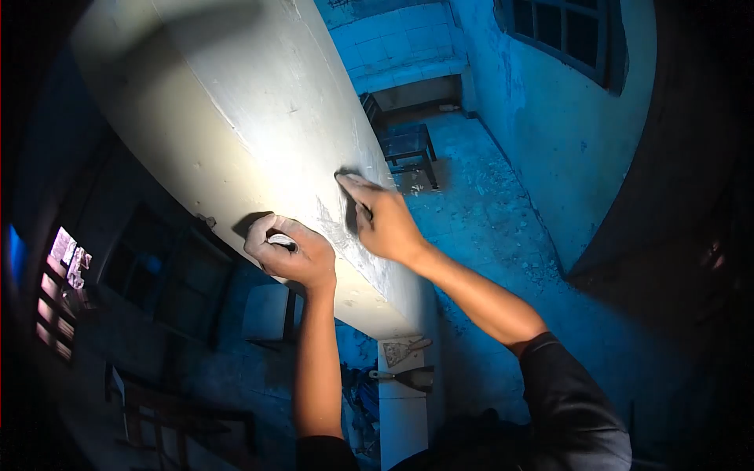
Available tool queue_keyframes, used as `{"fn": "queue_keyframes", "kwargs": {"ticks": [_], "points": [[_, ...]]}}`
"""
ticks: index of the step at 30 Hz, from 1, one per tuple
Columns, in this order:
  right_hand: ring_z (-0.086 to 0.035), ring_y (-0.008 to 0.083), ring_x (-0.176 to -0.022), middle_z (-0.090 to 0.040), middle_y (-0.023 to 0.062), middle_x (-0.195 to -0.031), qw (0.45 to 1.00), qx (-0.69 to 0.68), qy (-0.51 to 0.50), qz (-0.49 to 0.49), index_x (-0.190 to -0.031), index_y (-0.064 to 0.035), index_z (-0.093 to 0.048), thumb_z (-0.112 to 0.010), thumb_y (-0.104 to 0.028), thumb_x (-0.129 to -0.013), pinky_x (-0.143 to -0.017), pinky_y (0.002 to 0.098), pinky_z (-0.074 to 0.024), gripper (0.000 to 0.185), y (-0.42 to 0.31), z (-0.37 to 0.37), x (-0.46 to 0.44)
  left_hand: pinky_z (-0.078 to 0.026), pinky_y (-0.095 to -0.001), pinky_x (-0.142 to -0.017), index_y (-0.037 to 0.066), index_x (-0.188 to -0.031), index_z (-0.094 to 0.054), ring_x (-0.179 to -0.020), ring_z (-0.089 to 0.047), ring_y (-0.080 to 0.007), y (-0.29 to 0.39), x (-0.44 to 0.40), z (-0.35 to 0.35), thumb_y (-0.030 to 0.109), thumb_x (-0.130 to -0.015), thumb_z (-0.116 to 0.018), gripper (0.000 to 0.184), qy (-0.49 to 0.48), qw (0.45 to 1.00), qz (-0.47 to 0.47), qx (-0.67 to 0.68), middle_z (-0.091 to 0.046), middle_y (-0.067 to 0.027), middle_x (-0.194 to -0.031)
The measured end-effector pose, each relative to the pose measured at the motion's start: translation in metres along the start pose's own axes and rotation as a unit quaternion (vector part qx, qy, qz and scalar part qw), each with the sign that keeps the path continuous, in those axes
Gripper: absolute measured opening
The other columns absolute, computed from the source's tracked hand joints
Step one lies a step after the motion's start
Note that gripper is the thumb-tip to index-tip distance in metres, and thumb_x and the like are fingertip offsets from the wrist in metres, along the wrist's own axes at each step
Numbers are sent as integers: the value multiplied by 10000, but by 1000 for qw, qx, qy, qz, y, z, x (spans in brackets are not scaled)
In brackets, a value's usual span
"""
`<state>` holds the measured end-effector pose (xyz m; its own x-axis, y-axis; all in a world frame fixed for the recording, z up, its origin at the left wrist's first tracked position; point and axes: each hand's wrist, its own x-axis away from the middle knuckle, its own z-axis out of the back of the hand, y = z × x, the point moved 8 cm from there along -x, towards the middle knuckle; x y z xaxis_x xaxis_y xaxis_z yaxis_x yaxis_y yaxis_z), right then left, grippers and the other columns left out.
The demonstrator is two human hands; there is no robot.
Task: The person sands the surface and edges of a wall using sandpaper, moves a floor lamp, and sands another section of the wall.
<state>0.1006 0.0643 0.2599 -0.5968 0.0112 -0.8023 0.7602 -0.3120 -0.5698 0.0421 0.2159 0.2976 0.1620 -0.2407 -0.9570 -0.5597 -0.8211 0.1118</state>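
Note:
A pale plastered wall end [275, 118], brightly lit, rises in front of me, with rough white patches near its right edge. My left hand [290, 250] is curled beside the wall's lower left part, fingers wrapped round a small whitish thing that I cannot make out. To its right, my right hand [385, 220] reaches to the wall with the index finger stretched out, its tip at the surface near a dark shadow. The other fingers of that hand are bent inward, and nothing shows in them.
Two scrapers [404, 351] [412, 379] lie on a narrow white ledge [403, 424] below. A dark chair [408, 141] stands on the debris-strewn floor [479, 212] beyond. A barred window [565, 31] is at upper right, and a white-topped piece of furniture [265, 312] at lower left.

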Motion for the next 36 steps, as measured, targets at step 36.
{"fn": "queue_keyframes", "kwargs": {"ticks": [36], "points": [[-504,368,-1197,-496,253,-1299,997,-45,-58,-25,-1302,-36,-507,-431,167,-667,-973,351,-431,672,-24,-2,61,-445,-324,-677,13,-927,-486,-742,-533,-227,-1,3,0,52,-878,-524,73,8,1000,20,-5,-536,-108,-846]]}}
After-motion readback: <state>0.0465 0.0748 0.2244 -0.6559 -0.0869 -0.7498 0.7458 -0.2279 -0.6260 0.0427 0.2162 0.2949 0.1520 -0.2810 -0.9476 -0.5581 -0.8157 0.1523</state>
